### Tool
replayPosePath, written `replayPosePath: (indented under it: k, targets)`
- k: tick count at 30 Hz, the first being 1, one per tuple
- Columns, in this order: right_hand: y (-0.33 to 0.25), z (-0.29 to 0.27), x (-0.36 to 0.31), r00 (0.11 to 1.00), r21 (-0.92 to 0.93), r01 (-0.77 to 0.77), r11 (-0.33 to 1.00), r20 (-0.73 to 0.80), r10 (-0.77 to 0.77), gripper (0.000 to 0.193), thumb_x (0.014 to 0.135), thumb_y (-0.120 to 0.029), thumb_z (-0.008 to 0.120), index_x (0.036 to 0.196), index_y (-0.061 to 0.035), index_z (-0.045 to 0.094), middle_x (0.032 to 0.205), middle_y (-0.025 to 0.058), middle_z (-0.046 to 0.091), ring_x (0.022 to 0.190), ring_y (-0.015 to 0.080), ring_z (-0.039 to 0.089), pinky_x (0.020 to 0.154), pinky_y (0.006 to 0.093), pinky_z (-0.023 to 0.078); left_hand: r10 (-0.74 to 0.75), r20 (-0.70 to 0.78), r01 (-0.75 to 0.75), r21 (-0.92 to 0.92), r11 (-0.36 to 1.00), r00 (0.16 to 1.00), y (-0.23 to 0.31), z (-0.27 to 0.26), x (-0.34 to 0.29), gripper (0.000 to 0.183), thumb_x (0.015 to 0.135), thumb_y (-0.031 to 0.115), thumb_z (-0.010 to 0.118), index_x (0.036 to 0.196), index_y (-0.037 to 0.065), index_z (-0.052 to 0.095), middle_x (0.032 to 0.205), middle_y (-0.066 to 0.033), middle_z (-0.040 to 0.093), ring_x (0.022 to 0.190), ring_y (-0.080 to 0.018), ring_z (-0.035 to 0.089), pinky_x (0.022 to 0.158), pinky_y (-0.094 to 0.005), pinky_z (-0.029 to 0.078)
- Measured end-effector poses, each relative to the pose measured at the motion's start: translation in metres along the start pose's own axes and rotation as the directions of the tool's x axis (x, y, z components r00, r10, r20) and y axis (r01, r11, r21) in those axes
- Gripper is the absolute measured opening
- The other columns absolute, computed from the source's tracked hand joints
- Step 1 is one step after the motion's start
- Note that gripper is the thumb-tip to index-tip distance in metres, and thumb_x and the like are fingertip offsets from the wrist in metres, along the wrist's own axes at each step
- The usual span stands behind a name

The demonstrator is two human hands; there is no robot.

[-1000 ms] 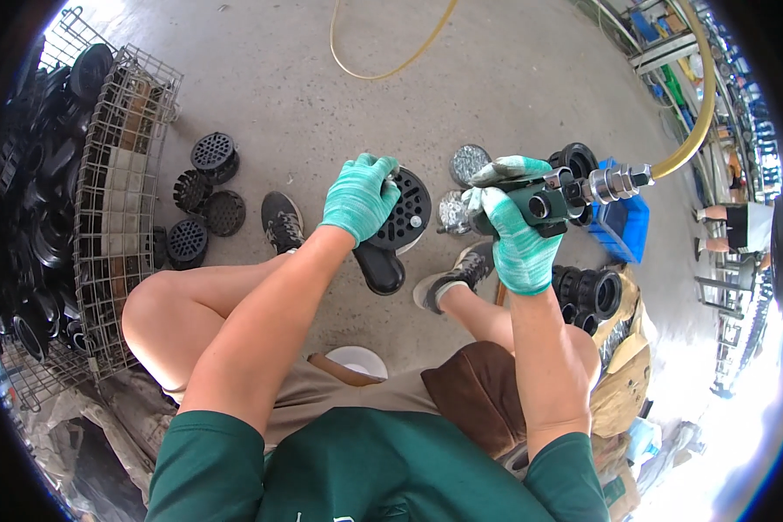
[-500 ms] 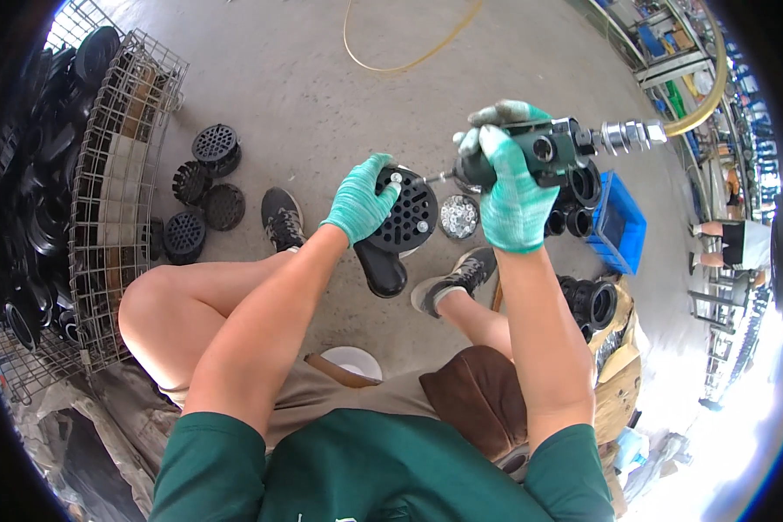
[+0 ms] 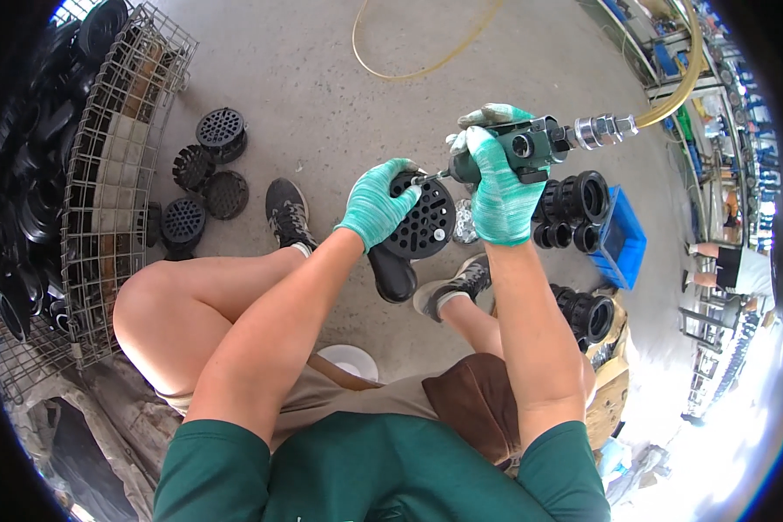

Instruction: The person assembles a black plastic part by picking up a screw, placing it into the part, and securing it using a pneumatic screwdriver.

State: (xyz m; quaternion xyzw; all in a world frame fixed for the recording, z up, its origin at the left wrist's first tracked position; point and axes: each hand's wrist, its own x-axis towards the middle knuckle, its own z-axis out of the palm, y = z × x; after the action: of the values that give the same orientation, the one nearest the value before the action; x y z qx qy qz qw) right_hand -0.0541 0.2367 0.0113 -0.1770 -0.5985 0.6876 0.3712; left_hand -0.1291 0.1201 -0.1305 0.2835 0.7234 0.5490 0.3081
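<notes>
At far left, a cage [image 3: 111,200] with a pile of parts [image 3: 39,174] inside; just right of it, on the floor [image 3: 317,96], a cluster of grates [image 3: 220,128]. Mid-scene, a disc [image 3: 426,222], left grip [image 3: 376,204] on its left rim, a bent piece [image 3: 393,278] at its near edge. Right of the disc, small loose pieces [image 3: 465,224]; above and right of these, right grip [image 3: 500,193] around a power tool [image 3: 524,148], bit [image 3: 433,177] at the disc's far edge, hose [image 3: 692,70] off the tool's right end. Farther right, ring fittings [image 3: 583,196] beside a bin [image 3: 635,261]; nearer the body, more rings [image 3: 587,315]. Low centre-left, a bowl [image 3: 357,357].
</notes>
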Motion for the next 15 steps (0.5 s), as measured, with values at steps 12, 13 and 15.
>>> replayPosePath:
  k: [12, 13, 15]
  targets:
    - [0.005, 0.015, 0.004, 0.975, -0.148, 0.014, 0.989, 0.223, 0.019, 0.024, 0.084, 0.008, 0.064, 0.105, -0.0048, 0.060, 0.088, 0.0120, 0.069, 0.077, 0.0168, 0.067, 0.065, 0.0293, 0.057, 0.024, -0.009, -0.023, 0.090, 0.996, 1.000, 0.005, -0.004, -0.001, 0.046, 0.079, 0.018, 0.077, 0.121, 0.006, 0.065, 0.113, -0.0168, 0.070, 0.104, -0.0345, 0.067, 0.095, -0.0424, 0.053]
    - [0.003, 0.013, 0.005, 0.976, -0.131, -0.019, 0.991, 0.215, 0.048, 0.023, 0.085, 0.007, 0.065, 0.104, -0.0052, 0.061, 0.088, 0.0118, 0.069, 0.078, 0.0168, 0.068, 0.065, 0.0296, 0.057, 0.026, -0.008, -0.025, 0.072, 0.997, 1.000, 0.005, -0.004, -0.002, 0.046, 0.079, 0.018, 0.077, 0.121, 0.006, 0.066, 0.112, -0.0168, 0.070, 0.104, -0.0347, 0.067, 0.095, -0.0426, 0.053]
    - [0.003, 0.008, 0.009, 0.973, -0.084, -0.022, 0.996, 0.226, 0.041, 0.021, 0.086, 0.004, 0.067, 0.103, -0.0055, 0.061, 0.089, 0.0108, 0.069, 0.079, 0.0175, 0.068, 0.064, 0.0300, 0.057, 0.032, -0.007, -0.031, 0.052, 0.998, 0.999, 0.004, -0.004, 0.000, 0.046, 0.079, 0.018, 0.077, 0.121, 0.006, 0.066, 0.112, -0.0168, 0.070, 0.104, -0.0349, 0.067, 0.095, -0.0427, 0.053]
